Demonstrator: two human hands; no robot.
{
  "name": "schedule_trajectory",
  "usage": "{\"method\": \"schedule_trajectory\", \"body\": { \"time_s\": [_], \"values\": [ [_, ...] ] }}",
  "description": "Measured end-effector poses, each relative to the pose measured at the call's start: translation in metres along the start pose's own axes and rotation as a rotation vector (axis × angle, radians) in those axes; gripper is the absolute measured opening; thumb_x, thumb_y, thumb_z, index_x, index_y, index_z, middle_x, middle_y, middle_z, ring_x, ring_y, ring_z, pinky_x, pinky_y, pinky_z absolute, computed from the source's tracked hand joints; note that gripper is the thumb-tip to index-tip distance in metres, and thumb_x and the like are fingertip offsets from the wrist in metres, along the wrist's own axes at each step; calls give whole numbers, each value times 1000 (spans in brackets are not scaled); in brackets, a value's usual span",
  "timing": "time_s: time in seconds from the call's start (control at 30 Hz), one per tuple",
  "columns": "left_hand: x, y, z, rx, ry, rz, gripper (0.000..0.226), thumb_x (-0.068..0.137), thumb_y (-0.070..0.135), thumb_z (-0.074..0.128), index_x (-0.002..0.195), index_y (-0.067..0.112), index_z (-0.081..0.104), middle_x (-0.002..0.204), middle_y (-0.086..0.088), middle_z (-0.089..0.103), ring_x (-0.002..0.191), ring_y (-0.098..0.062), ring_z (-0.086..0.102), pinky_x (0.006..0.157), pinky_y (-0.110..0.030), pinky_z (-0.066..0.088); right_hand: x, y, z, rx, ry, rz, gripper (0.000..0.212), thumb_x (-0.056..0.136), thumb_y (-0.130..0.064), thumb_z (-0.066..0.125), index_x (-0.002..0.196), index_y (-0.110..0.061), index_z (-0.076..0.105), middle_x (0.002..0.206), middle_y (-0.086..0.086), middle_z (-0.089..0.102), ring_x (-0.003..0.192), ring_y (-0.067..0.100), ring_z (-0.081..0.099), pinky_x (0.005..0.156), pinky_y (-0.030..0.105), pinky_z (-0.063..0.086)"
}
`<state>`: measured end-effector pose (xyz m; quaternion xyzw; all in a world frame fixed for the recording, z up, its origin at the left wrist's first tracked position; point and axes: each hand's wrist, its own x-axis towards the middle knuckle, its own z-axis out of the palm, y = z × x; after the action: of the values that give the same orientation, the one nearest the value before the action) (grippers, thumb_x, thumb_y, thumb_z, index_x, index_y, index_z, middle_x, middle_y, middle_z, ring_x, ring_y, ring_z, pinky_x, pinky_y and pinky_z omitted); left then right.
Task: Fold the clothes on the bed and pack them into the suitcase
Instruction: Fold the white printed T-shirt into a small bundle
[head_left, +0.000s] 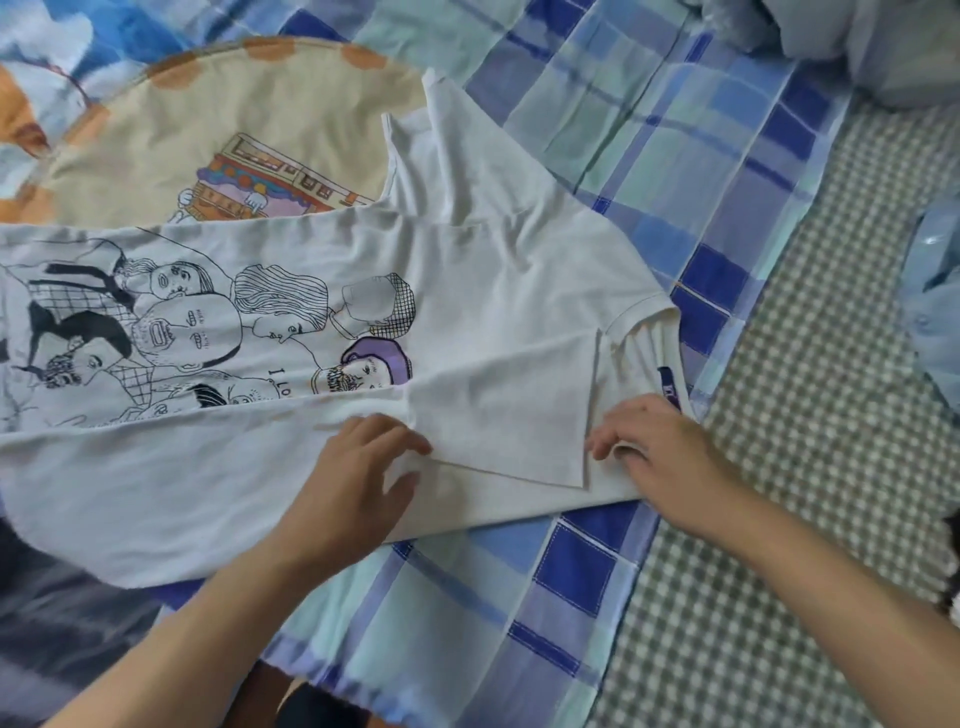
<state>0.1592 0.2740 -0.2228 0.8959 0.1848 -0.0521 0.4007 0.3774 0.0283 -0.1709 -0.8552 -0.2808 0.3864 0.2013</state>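
Note:
A white T-shirt (467, 291) with a black line drawing of faces lies flat across the bed, collar to the right. Its near side is folded over the front, and the near sleeve (498, 431) lies folded back on that panel. My left hand (358, 478) rests flat on the folded panel with fingers spread at the sleeve's left edge. My right hand (654, 447) has its fingers curled round the fabric edge by the sleeve and collar. The far sleeve (467, 150) lies spread out toward the back. No suitcase is in view.
A blue, teal and white plaid quilt (649, 156) lies under the shirt. A beige cartoon-print cloth (218, 135) sits behind it. A checkered sheet (810, 415) covers the right side, with light blue garments (935, 291) at the right edge and grey fabric (857, 41) at top right.

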Motion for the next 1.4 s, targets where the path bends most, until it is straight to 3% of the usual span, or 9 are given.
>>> {"method": "schedule_trajectory", "body": {
  "time_s": [0.17, 0.3, 0.47, 0.7, 0.83, 0.97, 1.07, 1.27, 1.4],
  "values": [
    [20, -17, -3, 146, 235, -114, 56, 73, -13, 63, 122, 14, 67, 117, -8, 62, 105, -35, 56, 93, -44, 46, 42, 7, -12, -84, 357, 30, 33, 95, 3, 53, 110, -23, 66, 119, -4, 52, 115, 21, 52, 99, 33, 43],
    [57, -27, -10, 297, 129, -25, 49, 74, 1, 77, 119, 18, 67, 113, -8, 63, 94, -39, 57, 85, -45, 47, 67, -21, -13, -75, 481, 128, 12, 98, -15, 54, 109, -17, 59, 114, 1, 52, 101, 26, 55, 85, 36, 44],
    [55, 0, -12, -14, 161, -529, 14, 93, 21, 52, 90, 11, 62, 80, -2, 64, 77, -30, 57, 69, -39, 46, 25, -37, 38, -43, 195, 537, 46, 95, -58, 47, 87, -14, 58, 80, 2, 62, 78, 27, 59, 70, 35, 47],
    [33, 7, -2, -463, -98, -841, 28, 86, 27, 71, 64, 9, 68, 52, 1, 51, 56, -21, 43, 59, -28, 35, 1, -25, 50, 430, 265, 662, 37, 96, -34, 64, 85, 1, 66, 71, 5, 58, 68, 20, 50, 63, 33, 37],
    [25, 2, -9, -334, -301, -742, 26, 91, 36, 67, 75, 15, 70, 60, 3, 59, 59, -20, 51, 61, -29, 38, 1, -20, 35, 285, 119, 679, 31, 93, -38, 67, 87, -8, 63, 83, 0, 60, 79, 20, 55, 72, 34, 43],
    [42, -20, -19, 265, 100, -276, 27, 91, 24, 68, 117, 18, 63, 106, -11, 61, 96, -38, 57, 79, -45, 49, 42, -37, 12, -50, 370, 442, 31, 97, -33, 59, 127, -24, 58, 125, 2, 50, 112, 24, 54, 92, 36, 45],
    [72, -35, -18, 307, 26, -47, 30, 89, 36, 69, 118, 27, 68, 116, -5, 62, 104, -37, 52, 85, -45, 45, 85, -35, -6, -201, 332, 225, 30, 99, -30, 56, 129, -27, 59, 130, 2, 45, 124, 25, 39, 101, 37, 36],
    [84, -33, -5, 328, 27, -182, 8, 87, 25, 63, 80, 22, 62, 98, 1, 62, 101, -32, 50, 79, -39, 34, 120, -11, -16, -315, 122, 268, 13, 96, -34, 61, 92, -22, 62, 109, 0, 48, 116, 26, 43, 87, 30, 27],
    [71, -26, 1, 311, 107, -218, 14, 90, 31, 64, 101, 24, 63, 114, -4, 56, 106, -33, 48, 85, -44, 38, 113, -21, -7, -367, 312, 196, 18, 95, -33, 63, 105, -19, 59, 118, 4, 50, 116, 28, 43, 97, 38, 34]
  ]
}}
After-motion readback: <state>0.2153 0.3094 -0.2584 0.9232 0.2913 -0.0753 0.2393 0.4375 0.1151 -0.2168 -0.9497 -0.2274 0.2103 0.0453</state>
